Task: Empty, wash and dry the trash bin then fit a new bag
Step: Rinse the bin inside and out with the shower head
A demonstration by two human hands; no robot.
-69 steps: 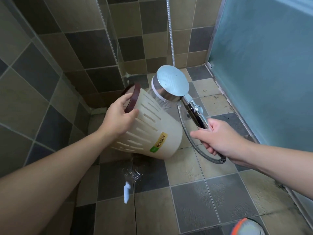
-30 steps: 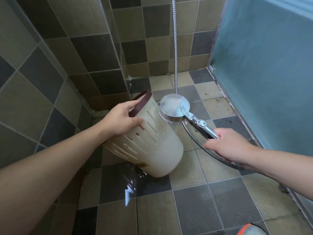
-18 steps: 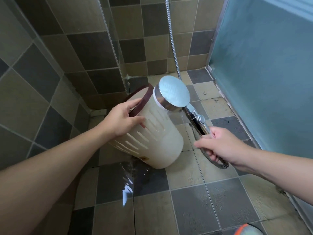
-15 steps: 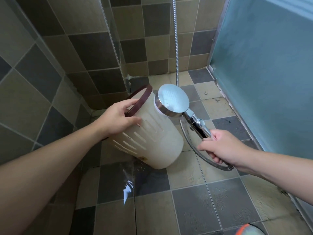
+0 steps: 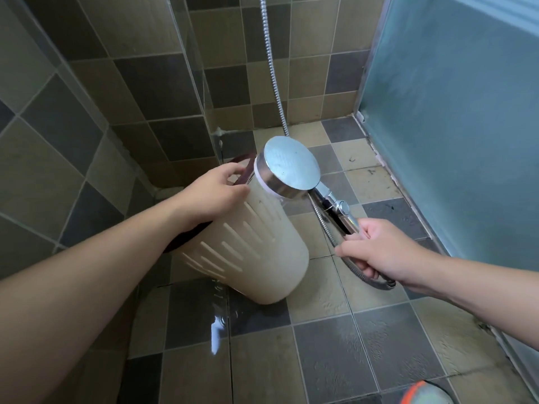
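Since half a second ago, shower head (image 5: 287, 167) has risen closer to bin's rim. Left hand (image 5: 214, 193) grips tilted trash bin (image 5: 256, 243) at frame centre, fingers curled over dark rim. Right hand (image 5: 379, 252) clasps the handle. Wet tiled floor (image 5: 335, 360) below; frosted door (image 5: 455, 126) upper right. Both forearms reach inward.

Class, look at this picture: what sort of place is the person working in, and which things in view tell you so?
Most likely a bathroom shower area. A handheld shower head on a metal hose is in view, the walls and wet floor are tiled, and a frosted glass panel closes off the right side.
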